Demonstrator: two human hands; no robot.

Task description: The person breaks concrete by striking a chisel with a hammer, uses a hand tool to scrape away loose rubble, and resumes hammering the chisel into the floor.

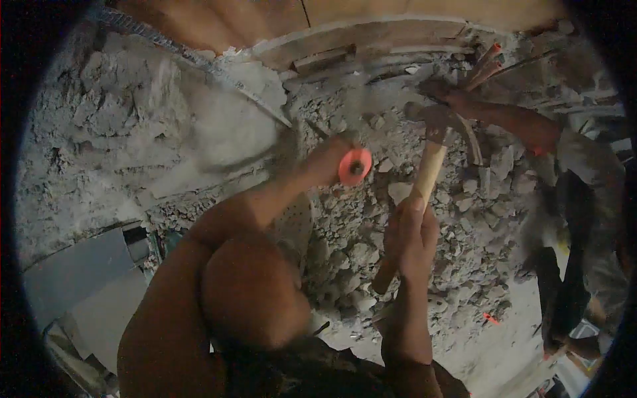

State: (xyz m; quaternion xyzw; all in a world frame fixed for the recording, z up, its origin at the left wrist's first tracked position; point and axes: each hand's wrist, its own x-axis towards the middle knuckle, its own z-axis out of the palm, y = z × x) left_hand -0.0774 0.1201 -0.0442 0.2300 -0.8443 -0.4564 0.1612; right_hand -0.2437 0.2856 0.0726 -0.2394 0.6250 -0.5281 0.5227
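Note:
My left hand is closed around a chisel, its fingers partly hidden behind the round orange-red guard. The chisel's dark striking end points up toward me, while its lower end is hard to make out. In my right hand is a hammer with a pale wooden handle, gripped near the bottom. Its dark, blurred head is raised to the right of the chisel, apart from it. Broken grey rubble lies beneath both hands.
A co-worker's arm reaches in from the right, close to the hammer head, near orange pipes. A rough grey slab rises on the left, with a metal strip along it. Wooden panelling stands behind.

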